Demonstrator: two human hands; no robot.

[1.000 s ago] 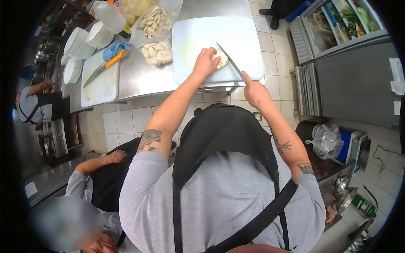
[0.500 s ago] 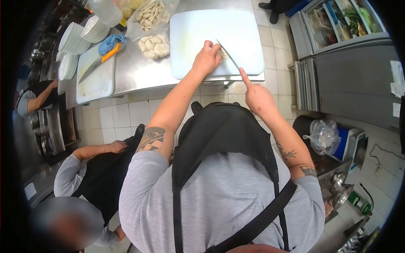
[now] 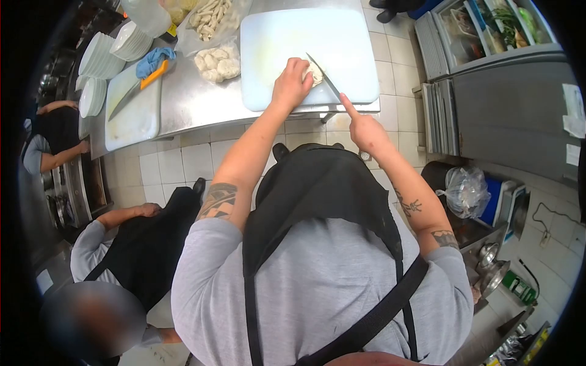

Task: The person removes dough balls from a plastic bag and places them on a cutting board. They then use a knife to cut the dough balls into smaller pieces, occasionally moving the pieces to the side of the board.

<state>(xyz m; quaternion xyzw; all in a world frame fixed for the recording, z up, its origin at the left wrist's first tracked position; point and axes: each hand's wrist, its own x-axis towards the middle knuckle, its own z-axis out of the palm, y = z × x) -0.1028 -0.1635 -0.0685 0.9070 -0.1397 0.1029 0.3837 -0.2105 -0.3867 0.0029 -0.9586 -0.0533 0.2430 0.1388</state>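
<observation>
A white cutting board (image 3: 268, 36) lies at the near edge of the steel table. On it is a pale, cream-coloured piece of food (image 3: 315, 74), partly covered by my left hand (image 3: 292, 84), whose curled fingers press on its left side. My right hand (image 3: 368, 133) is wrapped round the handle of a kitchen knife (image 3: 325, 77), index finger stretched along the top of the blade. The blade slants up and left over the food, close beside my left fingertips. The knife's handle is hidden inside my right fist.
Left of the board are bags of pale rounded pieces (image 3: 217, 63) and finger-shaped pieces (image 3: 210, 19). Further left, a second board (image 3: 143, 116) carries an orange-handled knife (image 3: 154, 75) and a blue cloth (image 3: 155, 61) beside stacked plates (image 3: 97, 58). A co-worker (image 3: 152, 244) stands close on my left.
The knife and both my hands shift slightly in view as the camera moves. More of the pale food shows beside the blade now. The far-left person has turned, showing both arms.
</observation>
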